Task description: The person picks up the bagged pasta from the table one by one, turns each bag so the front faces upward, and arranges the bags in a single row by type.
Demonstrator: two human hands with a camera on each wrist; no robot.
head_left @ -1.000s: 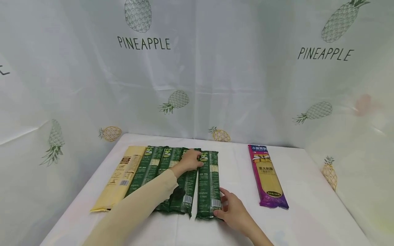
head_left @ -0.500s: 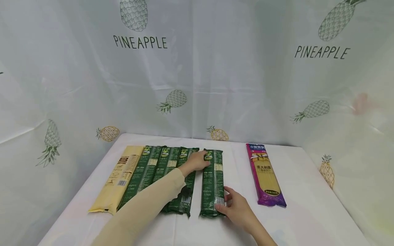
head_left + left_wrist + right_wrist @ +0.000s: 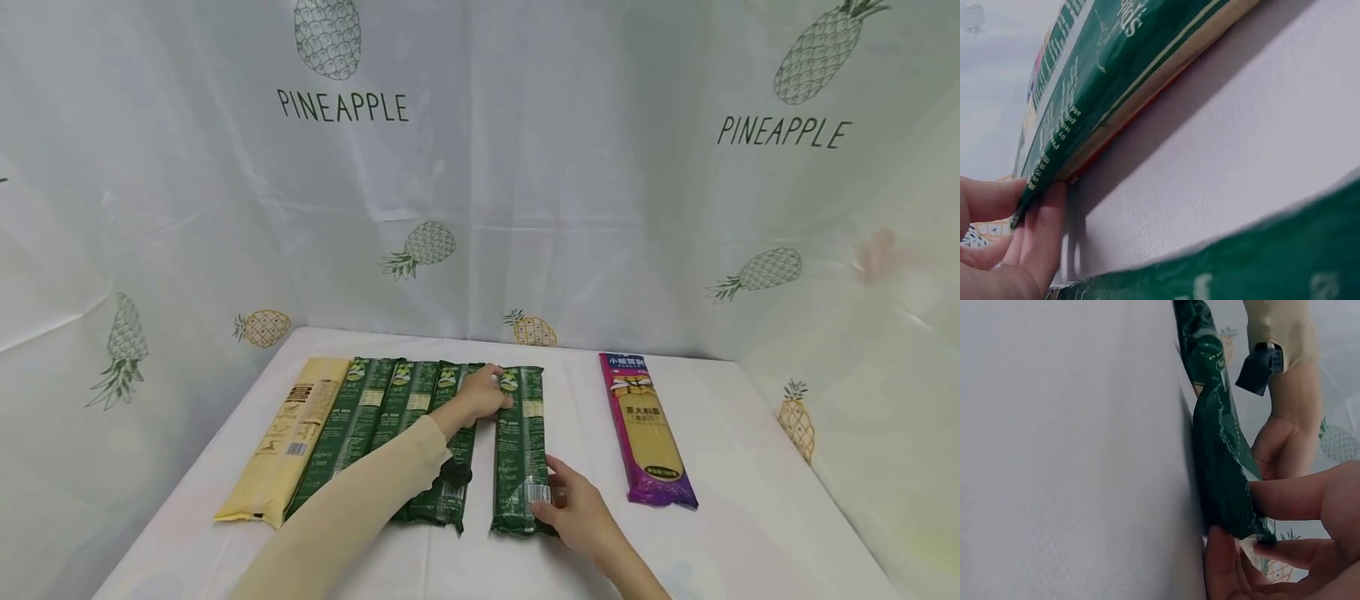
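Note:
A green spaghetti packet [image 3: 519, 454] lies lengthwise near the middle of the table, held by both hands. My left hand [image 3: 480, 394] pinches its far end; in the left wrist view, the thumb [image 3: 991, 199] is on the upper side and the fingers [image 3: 1044, 219] are at its lower edge. At the near right corner my right hand [image 3: 581, 515] grips the packet. The right wrist view shows the right thumb [image 3: 1291, 499] on top of the packet's end [image 3: 1222, 469], with a fingertip [image 3: 1219, 556] low against the table.
Several more green packets [image 3: 358, 412] lie side by side to the left, partly covered by the left sleeve [image 3: 367, 504]. Beyond them is a yellow packet [image 3: 288, 442]. A purple and yellow pasta packet [image 3: 648, 429] lies apart on the right. A pineapple-print curtain [image 3: 555, 183] hangs behind the table.
Both hands have shifted the held green packet slightly to the right, widening the gap from the neighbouring packets. During the last half second it has barely moved.

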